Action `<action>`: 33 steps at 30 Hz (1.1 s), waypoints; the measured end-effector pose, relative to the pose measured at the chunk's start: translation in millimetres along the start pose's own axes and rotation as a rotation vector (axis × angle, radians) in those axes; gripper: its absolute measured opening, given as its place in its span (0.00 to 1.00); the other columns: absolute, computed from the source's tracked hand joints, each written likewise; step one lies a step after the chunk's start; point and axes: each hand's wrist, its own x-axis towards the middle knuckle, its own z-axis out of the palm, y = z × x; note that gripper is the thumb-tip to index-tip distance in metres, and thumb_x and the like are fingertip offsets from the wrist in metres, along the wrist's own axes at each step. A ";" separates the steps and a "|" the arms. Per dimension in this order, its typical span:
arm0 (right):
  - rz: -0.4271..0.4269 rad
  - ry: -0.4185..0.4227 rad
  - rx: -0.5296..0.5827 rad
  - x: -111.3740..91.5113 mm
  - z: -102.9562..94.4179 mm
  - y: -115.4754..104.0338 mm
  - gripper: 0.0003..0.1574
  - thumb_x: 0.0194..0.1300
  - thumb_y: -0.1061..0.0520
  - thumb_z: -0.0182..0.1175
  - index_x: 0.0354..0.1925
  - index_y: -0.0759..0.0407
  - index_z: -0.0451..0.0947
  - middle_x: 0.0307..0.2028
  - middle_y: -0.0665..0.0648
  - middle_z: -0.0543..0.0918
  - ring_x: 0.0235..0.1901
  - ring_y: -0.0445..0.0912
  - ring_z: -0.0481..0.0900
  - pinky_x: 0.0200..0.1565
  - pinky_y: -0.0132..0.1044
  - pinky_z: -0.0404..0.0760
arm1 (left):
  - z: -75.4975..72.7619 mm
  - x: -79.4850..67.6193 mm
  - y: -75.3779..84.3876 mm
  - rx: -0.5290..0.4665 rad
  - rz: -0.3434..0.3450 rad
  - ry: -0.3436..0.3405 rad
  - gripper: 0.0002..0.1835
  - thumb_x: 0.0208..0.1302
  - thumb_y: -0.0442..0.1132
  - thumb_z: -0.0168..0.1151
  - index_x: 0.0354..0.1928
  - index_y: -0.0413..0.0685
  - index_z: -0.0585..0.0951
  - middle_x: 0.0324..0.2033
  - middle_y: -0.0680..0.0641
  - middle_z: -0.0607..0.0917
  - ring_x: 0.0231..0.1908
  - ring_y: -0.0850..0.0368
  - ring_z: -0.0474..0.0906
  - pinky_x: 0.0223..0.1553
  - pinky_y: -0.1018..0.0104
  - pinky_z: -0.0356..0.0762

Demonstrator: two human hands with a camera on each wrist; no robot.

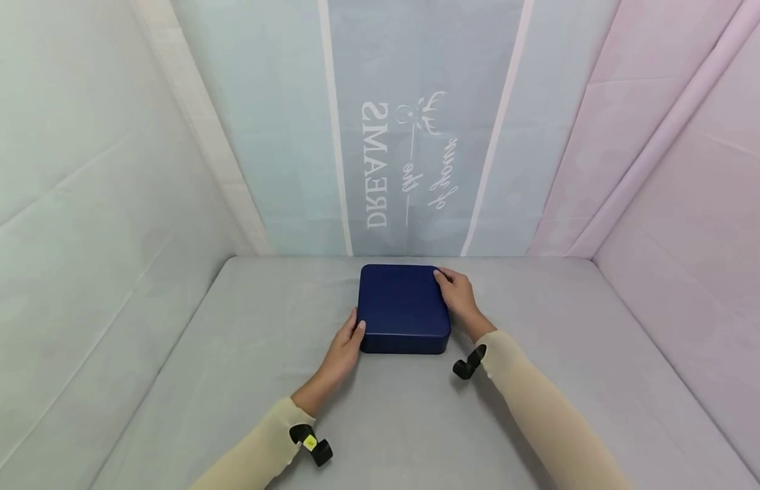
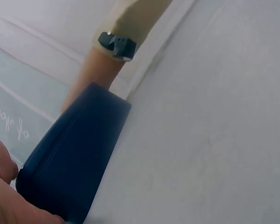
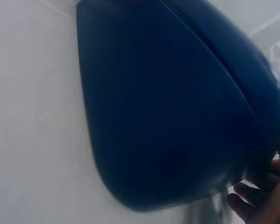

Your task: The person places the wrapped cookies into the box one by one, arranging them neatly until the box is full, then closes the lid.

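Observation:
A dark blue square box [image 1: 404, 299] with rounded corners and a smooth top is at the far middle of the grey surface. Whether its base touches that surface I cannot tell. My left hand [image 1: 346, 344] grips its left side by the near corner, thumb at the top edge. At the far right corner, my right hand [image 1: 458, 292] holds the box, thumb over the rim. A seam line runs along the box [image 2: 74, 154] in the left wrist view. In the right wrist view the box [image 3: 163, 107] fills the middle, and the fingers [image 3: 256, 196] meet its lower right corner.
Grey cloth [image 1: 263, 327] covers the surface. Behind the box stands a pale blue fabric wall [image 1: 294, 136] with mirrored white lettering. Fabric walls also close off the left [image 1: 80, 204] and right [image 1: 692, 238]. A black wrist camera [image 1: 311, 444] sits on the left sleeve, another [image 1: 469, 362] on the right.

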 end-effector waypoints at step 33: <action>0.119 0.145 0.174 5.4 11.9 -8.2 0.26 0.77 0.48 0.56 0.64 0.61 0.80 0.63 0.62 0.80 0.66 0.54 0.74 0.67 0.47 0.71 | 7.7 1.9 -1.0 -0.091 -0.039 0.016 0.32 0.85 0.42 0.38 0.81 0.37 0.43 0.80 0.40 0.45 0.79 0.46 0.36 0.77 0.46 0.37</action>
